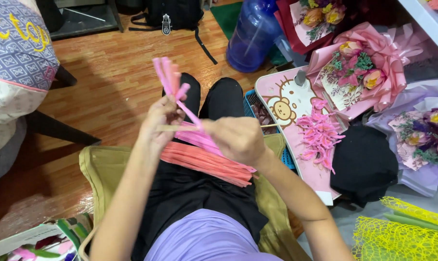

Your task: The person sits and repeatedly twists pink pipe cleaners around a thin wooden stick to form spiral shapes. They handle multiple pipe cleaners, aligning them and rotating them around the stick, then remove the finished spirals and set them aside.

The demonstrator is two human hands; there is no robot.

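Head view. The left hand point(162, 118) holds a fanned bunch of pink strips point(169, 79) above the lap, its grip closed on them. The right hand point(238, 140), grip pinched, holds a thin wooden stick point(178, 128) lying crosswise between the hands. Loose pink and coral strips point(207, 162) lie on the lap; pink folded pieces point(319, 135) rest on the pink tray point(296, 96) at right.

Both hands point(163, 121) point(236, 140) raised (fingers pinched)

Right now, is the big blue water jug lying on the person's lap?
No, the blue water jug stands on the wooden floor beyond the knees.
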